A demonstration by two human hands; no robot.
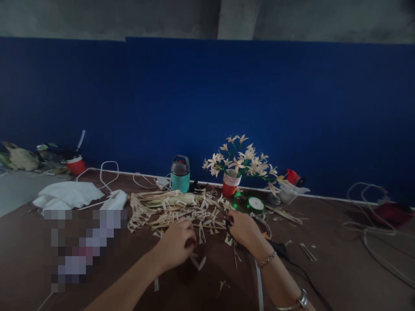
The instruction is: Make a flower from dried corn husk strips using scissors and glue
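Note:
My right hand [243, 229] is closed around the black handles of a pair of scissors [228, 223], whose blades point away over a heap of dried husks [181, 205]. At the near edge of that heap, my left hand [177, 244] has its fingers curled in. Whatever they may pinch is hidden. Small pale husk cuttings [198, 262] lie just right of the left hand. Beyond the right hand are a spool of green ribbon [256, 204] and a red paper cup [230, 185] filled with pale husk flowers [238, 163] on green stems.
A teal and black jar-shaped device [180, 174] stands behind the husks. White cloth or plastic [68, 194] lies left, with cables nearby. A black tool with a cord [277, 249] is beside my right wrist. More cable [372, 246] loops at right. A blue panel [207, 108] closes the back.

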